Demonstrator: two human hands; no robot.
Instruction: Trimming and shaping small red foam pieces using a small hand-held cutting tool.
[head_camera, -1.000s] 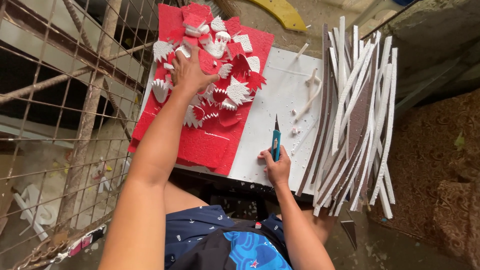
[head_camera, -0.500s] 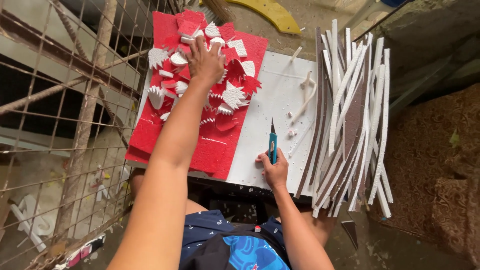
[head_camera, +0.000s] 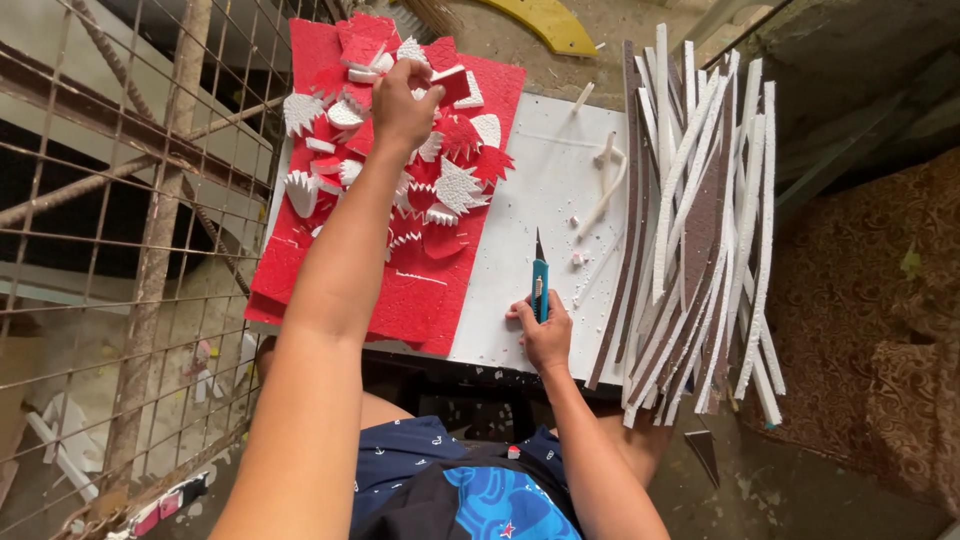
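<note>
My left hand (head_camera: 403, 103) reaches far over a red foam sheet (head_camera: 400, 300) and closes on a cut piece in the pile of red and white leaf-shaped foam cutouts (head_camera: 450, 185) at its far end. My right hand (head_camera: 545, 335) rests at the near edge of a white foam board (head_camera: 540, 190) and grips a teal utility knife (head_camera: 540, 285), blade pointing away from me. The red sheet lies on the left part of the white board.
A heap of long white and brown foam strips (head_camera: 700, 230) covers the board's right side. Loose white scraps (head_camera: 605, 180) lie mid-board. A rusty wire mesh fence (head_camera: 120, 250) stands at left. A yellow curved object (head_camera: 545, 25) lies beyond the board.
My left hand has moved farther away and to the right across the cutout pile and closed on a piece. The right hand with the knife has stayed in place.
</note>
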